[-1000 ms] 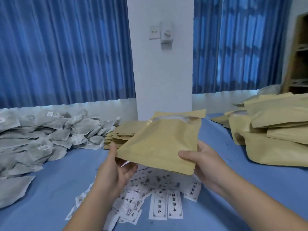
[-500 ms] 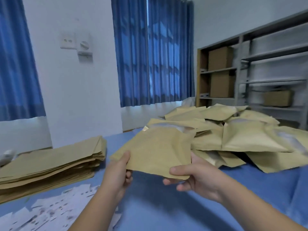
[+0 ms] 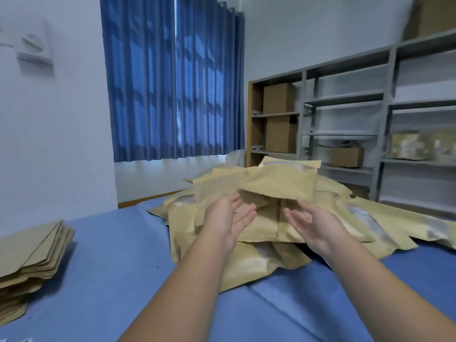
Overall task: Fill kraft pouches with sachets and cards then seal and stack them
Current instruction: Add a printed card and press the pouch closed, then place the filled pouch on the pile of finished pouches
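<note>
A filled kraft pouch (image 3: 281, 182) hangs just above a loose heap of filled kraft pouches (image 3: 246, 245) on the blue table, with its top edge turned toward the shelves. My left hand (image 3: 227, 220) and my right hand (image 3: 313, 223) are both below its near edge, palms facing each other, fingers straight and spread. Neither hand grips the pouch; the fingertips are at or just short of its lower edge. A stack of flat empty kraft pouches (image 3: 29, 253) lies at the far left.
The blue table cover (image 3: 118, 262) runs across the foreground. Grey metal shelves (image 3: 345, 124) with cardboard boxes (image 3: 280, 119) stand behind the heap at the right. Blue curtains (image 3: 172, 90) hang beyond the table's far edge, beside a white wall (image 3: 56, 119) at the left.
The view swung right from the sachets and cards to the heap. Both hands carried the pouch over the heap, then let go of it and opened.
</note>
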Available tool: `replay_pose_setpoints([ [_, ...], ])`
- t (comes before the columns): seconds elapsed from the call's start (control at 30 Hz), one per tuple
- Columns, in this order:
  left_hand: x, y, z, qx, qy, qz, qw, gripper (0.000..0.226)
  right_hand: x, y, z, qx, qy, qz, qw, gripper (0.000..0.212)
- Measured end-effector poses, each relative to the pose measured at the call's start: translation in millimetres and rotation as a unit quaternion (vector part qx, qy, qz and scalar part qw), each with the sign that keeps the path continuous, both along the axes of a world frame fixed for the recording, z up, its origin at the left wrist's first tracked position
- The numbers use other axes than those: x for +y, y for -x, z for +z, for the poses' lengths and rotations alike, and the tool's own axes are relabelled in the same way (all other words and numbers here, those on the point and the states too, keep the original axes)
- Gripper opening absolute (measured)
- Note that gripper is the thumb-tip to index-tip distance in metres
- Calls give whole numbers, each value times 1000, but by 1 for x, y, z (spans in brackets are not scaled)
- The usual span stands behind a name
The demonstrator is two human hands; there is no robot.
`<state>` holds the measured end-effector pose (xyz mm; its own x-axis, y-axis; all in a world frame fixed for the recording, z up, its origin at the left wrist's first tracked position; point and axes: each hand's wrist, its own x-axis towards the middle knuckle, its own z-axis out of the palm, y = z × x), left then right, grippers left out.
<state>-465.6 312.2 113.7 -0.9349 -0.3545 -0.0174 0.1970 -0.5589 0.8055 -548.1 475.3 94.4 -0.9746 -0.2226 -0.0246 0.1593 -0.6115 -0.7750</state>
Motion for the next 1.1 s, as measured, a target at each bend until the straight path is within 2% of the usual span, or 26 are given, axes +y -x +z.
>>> replay_pose_setpoints([
  [0.03, 3, 0, -9, -13, 5, -15, 1000, 13, 0, 5, -9, -20, -23, -3, 1000, 27],
  [0.1, 4, -6, -27, -38, 2, -33, 999, 5, -3, 10, -29, -43, -65, 6, 997, 15],
  [0.27, -2, -24, -50, -72, -30, -15, 997, 7, -23, -4, -52, -52, -138, 37, 988, 9],
  [0.5, -31, -68, -47, -101, 23, 12, 995, 12, -77, -57, -46, 7, -206, 141, 968, 12],
  [0.63, -70, -115, -45, -110, 67, 39, 991, 7, -127, -102, -40, 37, -219, 223, 949, 8],
  [0.93, -189, -289, -55, -159, 118, 242, 950, 10, -246, -229, -42, 132, -209, 425, 871, 12],
  [1.1, -241, -388, -65, -201, 173, 366, 892, 9, -299, -289, -42, 163, -231, 474, 834, 16],
])
